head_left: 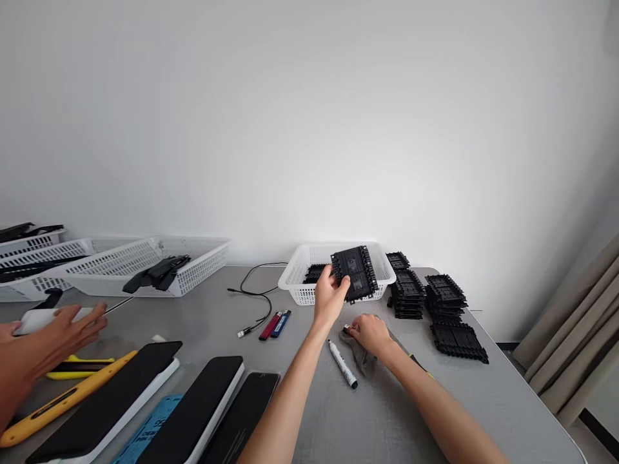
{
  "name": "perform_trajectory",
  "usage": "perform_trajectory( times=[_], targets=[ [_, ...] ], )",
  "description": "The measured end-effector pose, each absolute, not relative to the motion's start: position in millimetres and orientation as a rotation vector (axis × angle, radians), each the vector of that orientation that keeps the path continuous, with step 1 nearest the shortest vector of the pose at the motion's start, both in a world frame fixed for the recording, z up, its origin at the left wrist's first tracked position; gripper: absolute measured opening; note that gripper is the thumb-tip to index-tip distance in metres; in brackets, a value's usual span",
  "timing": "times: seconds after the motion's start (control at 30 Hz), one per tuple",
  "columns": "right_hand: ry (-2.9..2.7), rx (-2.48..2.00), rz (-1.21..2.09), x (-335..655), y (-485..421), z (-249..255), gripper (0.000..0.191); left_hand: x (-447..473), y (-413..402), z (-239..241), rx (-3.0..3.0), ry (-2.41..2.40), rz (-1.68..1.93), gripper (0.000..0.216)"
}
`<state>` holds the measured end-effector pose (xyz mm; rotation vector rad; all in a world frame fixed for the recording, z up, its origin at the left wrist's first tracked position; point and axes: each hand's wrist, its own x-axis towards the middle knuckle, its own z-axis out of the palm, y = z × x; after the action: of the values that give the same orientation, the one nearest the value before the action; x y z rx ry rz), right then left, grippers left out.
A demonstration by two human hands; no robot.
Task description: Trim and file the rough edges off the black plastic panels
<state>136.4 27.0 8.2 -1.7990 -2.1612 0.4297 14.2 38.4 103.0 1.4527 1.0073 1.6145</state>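
My left hand point(329, 298) grips a black ribbed plastic panel point(355, 274) by its left edge, thumb on the face, tilted up over the front of a white basket point(304, 298). Another black panel point(314, 273) lies inside that basket. Lower down, my right hand point(371, 334) has its fingers closed on a grey cloth point(360, 357) on the table; a small pale-tipped bit shows at the fingertips, too small to name. A white marker point(342, 365) with a dark cap lies left of the cloth. Stacks of similar black panels point(407, 295) stand to the right.
A co-worker's hands point(58, 332) hold a white object at far left. White baskets point(203, 261) with black parts line the wall. A cable point(261, 295), red lighter point(269, 326), blue lighter point(281, 323), yellow-handled cutter point(72, 396) and several phone-like slabs point(203, 406) lie on the table.
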Motion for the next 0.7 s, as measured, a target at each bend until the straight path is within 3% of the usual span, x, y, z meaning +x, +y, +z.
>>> perform_trajectory(
  times=[0.4, 0.6, 0.7],
  targets=[
    [-1.935, -1.724, 0.449, 153.4, 21.0, -2.3, 0.016, 15.2, 35.8, 6.6, 1.402, 1.088, 1.704, 0.033],
    [-1.624, -1.538, 0.702, 193.9, 15.3, -3.1, 0.03, 20.0, 26.0, -4.4, 1.414, 1.122, 1.7, 0.036],
    [-1.327, -1.226, 1.001, 194.9, 10.1, -2.9, 0.036, 21.9, 20.5, -5.2, 1.484, 1.099, 1.592, 0.033]
  ],
)
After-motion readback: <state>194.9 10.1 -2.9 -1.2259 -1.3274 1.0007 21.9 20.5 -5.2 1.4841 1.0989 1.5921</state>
